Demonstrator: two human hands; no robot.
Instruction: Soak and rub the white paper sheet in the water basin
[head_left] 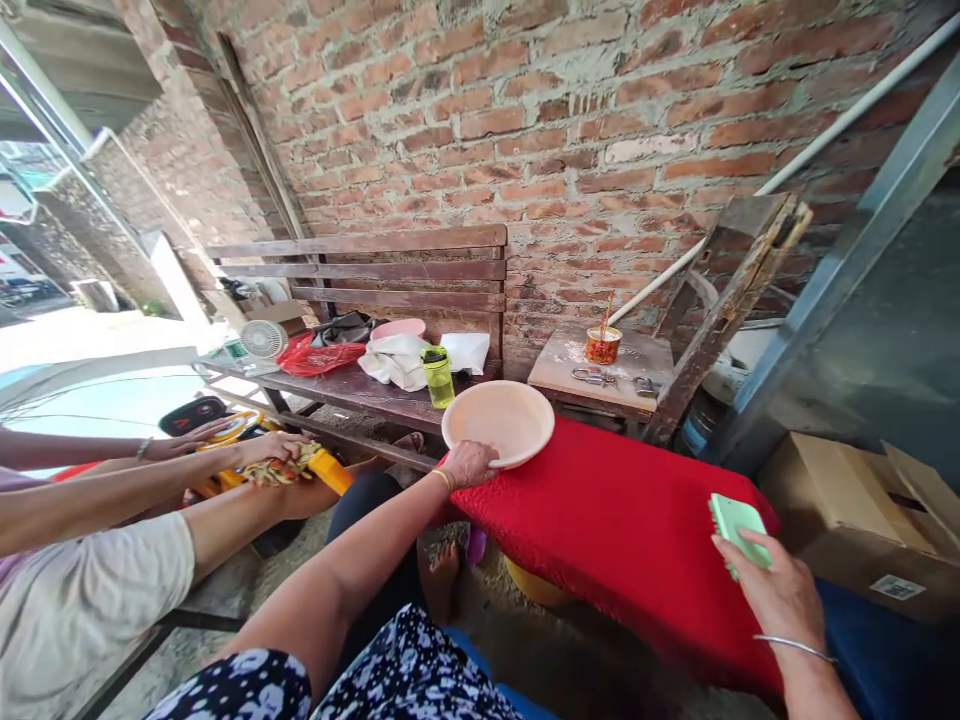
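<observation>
My left hand (469, 463) grips the near rim of a pale pink basin (499, 420), which stands at the left end of a table under a red cloth (600, 510). The basin looks tilted a little toward me. On the right, my right hand (780, 580) is closed around a light green scrubbing brush (739, 525), held above the right edge of the cloth. Its bristles face left, away from my palm.
Behind the basin, a bench (360, 390) holds a green bottle (437, 377), cloths, a red bag (319, 355) and a small fan (262, 340). A stool (555, 370) carries a tin (603, 345) and padlocks. A cardboard box (862, 510) stands right. A co-worker's hands (277, 450) are at left.
</observation>
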